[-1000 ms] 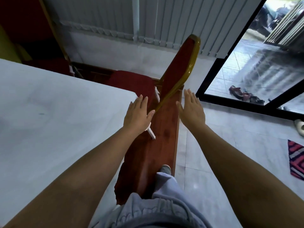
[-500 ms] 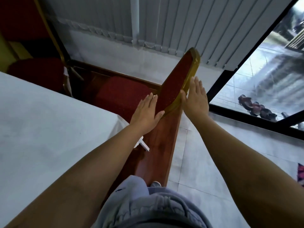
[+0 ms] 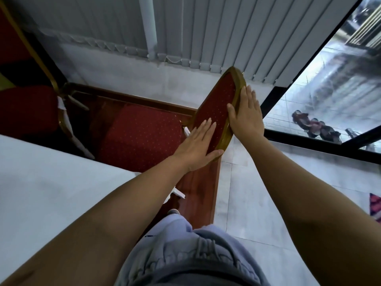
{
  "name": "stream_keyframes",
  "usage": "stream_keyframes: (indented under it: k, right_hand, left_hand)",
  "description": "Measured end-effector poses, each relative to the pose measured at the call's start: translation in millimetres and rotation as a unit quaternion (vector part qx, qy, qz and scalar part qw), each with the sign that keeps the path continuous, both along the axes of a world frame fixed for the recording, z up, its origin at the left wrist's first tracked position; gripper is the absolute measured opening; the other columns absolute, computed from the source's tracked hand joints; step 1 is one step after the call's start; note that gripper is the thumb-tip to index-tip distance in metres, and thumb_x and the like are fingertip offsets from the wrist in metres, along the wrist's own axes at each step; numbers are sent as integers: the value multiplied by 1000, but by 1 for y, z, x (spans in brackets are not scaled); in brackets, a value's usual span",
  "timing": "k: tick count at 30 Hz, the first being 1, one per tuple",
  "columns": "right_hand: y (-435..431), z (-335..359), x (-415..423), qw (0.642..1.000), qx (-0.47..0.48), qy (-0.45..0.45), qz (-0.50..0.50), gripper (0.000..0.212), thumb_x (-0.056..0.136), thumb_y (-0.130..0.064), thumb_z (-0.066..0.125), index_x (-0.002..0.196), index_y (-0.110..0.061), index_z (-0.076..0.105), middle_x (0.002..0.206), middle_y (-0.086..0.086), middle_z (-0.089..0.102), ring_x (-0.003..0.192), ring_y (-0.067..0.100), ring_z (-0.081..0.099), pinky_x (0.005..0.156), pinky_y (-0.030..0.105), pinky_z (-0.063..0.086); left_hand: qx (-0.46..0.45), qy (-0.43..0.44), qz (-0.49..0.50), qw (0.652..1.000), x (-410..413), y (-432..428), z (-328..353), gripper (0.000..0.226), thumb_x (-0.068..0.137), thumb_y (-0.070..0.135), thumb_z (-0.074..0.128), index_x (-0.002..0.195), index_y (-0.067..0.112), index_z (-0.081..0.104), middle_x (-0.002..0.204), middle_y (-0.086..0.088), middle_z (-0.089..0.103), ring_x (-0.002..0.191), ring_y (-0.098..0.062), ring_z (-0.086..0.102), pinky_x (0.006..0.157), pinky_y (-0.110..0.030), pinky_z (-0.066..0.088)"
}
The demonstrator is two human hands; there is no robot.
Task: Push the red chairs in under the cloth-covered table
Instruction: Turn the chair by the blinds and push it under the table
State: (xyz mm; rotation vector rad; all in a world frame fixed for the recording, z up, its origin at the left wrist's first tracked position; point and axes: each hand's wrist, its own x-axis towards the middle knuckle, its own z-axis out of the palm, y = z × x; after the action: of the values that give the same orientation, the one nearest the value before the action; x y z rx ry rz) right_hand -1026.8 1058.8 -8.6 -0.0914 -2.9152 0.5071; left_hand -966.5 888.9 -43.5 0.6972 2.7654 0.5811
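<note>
A red chair with a gold frame stands at the corner of the white cloth-covered table (image 3: 51, 182). Its seat (image 3: 140, 137) is partly under the table edge, and its backrest (image 3: 214, 104) tilts toward the window. My left hand (image 3: 195, 145) lies on the lower front of the backrest, thumb hooked under the gold rim. My right hand (image 3: 245, 112) clasps the backrest's outer edge from behind, thumb on the red fabric. A second red chair (image 3: 24, 110) stands at the far left, beside the table.
A reddish wooden platform (image 3: 195, 182) runs under the chair and my foot. Grey vertical blinds (image 3: 206, 38) cover the wall ahead. A black door frame (image 3: 309, 139) borders the open doorway on the right, with sandals (image 3: 315, 126) outside. A striped mat (image 3: 375, 207) lies on the tiled floor.
Both hands reached forward from in front of the chair and closed on either side of its backrest. More of the seat and the second chair has come into view.
</note>
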Motion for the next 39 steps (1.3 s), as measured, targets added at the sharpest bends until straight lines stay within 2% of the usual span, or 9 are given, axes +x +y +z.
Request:
stream_keyframes:
  k: [6, 14, 22, 33, 39]
  right_hand:
    - [11, 0, -32, 999, -42, 4, 30, 70, 100, -52, 31, 155, -14, 8, 163, 5, 6, 150, 19, 1, 121, 35, 3]
    - [31, -2, -60, 991, -53, 13, 121, 74, 97, -55, 36, 155, -17, 10, 163, 3, 8, 149, 18, 4, 121, 39, 9]
    - [40, -5, -71, 984, -92, 30, 149, 72, 96, -46, 43, 153, -12, 16, 161, 5, 17, 149, 19, 11, 121, 42, 16]
    - [71, -8, -91, 982, -74, 33, 170, 65, 98, -43, 37, 154, -19, 14, 162, 0, 14, 149, 14, 10, 120, 42, 18]
    - [63, -5, -108, 979, -75, 37, 185, 66, 99, -43, 39, 153, -13, 17, 161, 3, 16, 149, 17, 11, 120, 39, 16]
  left_hand:
    - [-7, 16, -32, 999, -17, 7, -7, 89, 94, 65, 31, 152, 16, -15, 160, -2, -21, 146, -10, -20, 120, -33, -6]
    - [-19, 28, -50, 998, -25, 22, -10, 93, 93, 68, 27, 150, 11, -21, 160, -4, -21, 146, -10, -19, 122, -35, -1]
    - [-29, 2, -18, 999, -23, 41, -8, 93, 96, 64, 26, 146, 7, -27, 157, -6, -28, 144, -8, -25, 118, -26, -12]
    - [-71, 4, 11, 997, -27, 90, -7, 92, 95, 65, 17, 143, 2, -30, 153, -11, -34, 143, -14, -29, 120, -34, -10]
    - [-66, 16, 16, 998, -40, 83, -7, 93, 94, 66, 18, 145, 3, -28, 155, -10, -32, 144, -13, -26, 121, -35, -7]
